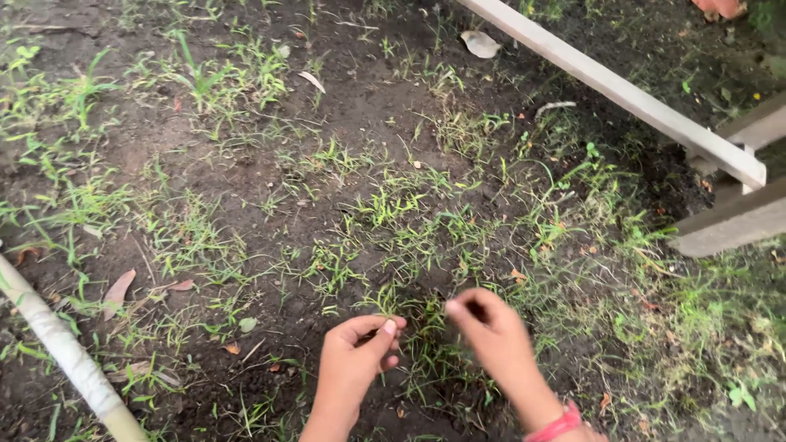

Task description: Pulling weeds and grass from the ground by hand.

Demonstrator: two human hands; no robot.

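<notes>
Here, 2 bare hands work low over a patch of dark soil (246, 164) dotted with thin grass, and what matters is how the small grass tuft (413, 315) lies between them. The left hand (354, 352) has its thumb and forefinger pinched narrow at the tuft's left edge, seemingly closed on a few blades, though whether it truly grips them cannot be told for sure. The right hand (491, 331), with a red band (561, 426) at the wrist, is curled with its fingertips drawn together at the tuft's right edge, and it too seems closed on blades there, though they are too fine to tell. The tuft sits just beyond and between the 2 sets of fingertips, its blades rising roughly upright from the ground and leaning slightly away from the person; both hands are about equally near it, one on each side. Well apart from this, a pale wooden rail (622, 90) runs diagonally across the upper right, a light-coloured pole (65, 352) crosses the lower left corner, and dry leaves (119, 290) lie scattered on the soil.
</notes>
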